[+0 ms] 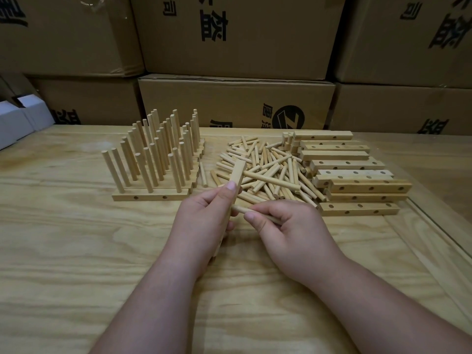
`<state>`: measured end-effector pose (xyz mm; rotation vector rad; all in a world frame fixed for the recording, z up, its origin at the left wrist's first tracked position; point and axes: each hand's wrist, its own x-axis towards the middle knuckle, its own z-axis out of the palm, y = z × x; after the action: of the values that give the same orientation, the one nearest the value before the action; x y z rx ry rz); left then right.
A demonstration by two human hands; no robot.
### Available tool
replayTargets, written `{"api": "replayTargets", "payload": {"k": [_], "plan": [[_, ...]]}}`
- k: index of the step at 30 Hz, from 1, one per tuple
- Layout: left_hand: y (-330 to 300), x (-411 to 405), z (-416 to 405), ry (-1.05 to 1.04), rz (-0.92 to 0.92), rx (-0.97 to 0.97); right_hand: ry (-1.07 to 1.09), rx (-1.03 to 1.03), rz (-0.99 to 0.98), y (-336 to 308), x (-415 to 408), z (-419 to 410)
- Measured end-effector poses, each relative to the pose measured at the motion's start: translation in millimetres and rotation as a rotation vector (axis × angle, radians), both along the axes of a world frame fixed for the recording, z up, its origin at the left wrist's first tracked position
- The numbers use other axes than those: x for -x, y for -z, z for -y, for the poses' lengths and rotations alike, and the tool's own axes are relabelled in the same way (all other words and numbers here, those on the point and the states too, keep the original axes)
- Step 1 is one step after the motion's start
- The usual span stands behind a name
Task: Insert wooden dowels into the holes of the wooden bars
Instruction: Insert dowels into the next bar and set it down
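A wooden bar (236, 175) stands nearly upright over the counter (76, 251) in the head view, the only view there is. The left hand (201, 221) has its grip round the bar's middle, thumb on the near face and fingers curled behind, so the top end rises clear above the thumb and the lower end shows under the palm. One dowel (270, 180) already juts from the bar's upper part, pointing right over the pile.

The right hand (283, 226) pinches a second dowel (238, 210) between thumb and fingertips. Its free end points left and sits against, or just beside, the bar's right face below the first dowel. Whether the tip has entered a hole cannot be told, since the left fingers hide that spot.

As I judge it, the step in hand is seating the second dowel in this bar. The next move calls for lining the tip square to the hole, then a straight push along the dowel's axis while the left grip keeps the bar from twisting.

Behind the hands lies the pile of loose dowels (265, 159). To its right is the stack of empty bars (357, 175), holes showing. To its left stand the finished bars (153, 192), their dowels upright in rows. Cardboard boxes (235, 39) fill the background.
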<state>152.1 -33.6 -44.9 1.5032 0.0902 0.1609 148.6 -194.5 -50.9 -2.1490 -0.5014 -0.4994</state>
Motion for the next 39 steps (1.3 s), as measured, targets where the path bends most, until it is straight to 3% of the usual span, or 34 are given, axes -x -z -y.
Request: {"api": "replayTargets", "payload": {"k": [9, 15, 17, 20, 24, 31, 35, 39], "plan": [[1, 2, -1, 0.036, 0.019, -0.023, -0.086, -0.281, -0.386, -4, -2, 2], [0, 1, 3, 0.002, -0.014, -0.006, -0.028, -0.389, -0.379, -3, -4, -3], [0, 0, 3, -0.023, -0.028, -0.016, 0.012, -0.268, -0.282, -4, -2, -3], [0, -1, 3, -0.042, -0.042, -0.027, 0.053, 0.114, -0.008, -7, -1, 1], [1, -2, 3, -0.027, -0.041, -0.052, 0.034, 0.192, 0.097, -11, 0, 0], [3, -1, 3, -0.021, -0.024, -0.090, 0.003, -0.153, -0.303, -7, 0, -4], [1, 0, 4, -0.005, -0.019, -0.018, -0.012, -0.248, -0.308, -9, 1, -3], [-3, 0, -2, -0.008, -0.042, 0.120, -0.038, -0.620, -0.281, -11, 1, 5]]}}
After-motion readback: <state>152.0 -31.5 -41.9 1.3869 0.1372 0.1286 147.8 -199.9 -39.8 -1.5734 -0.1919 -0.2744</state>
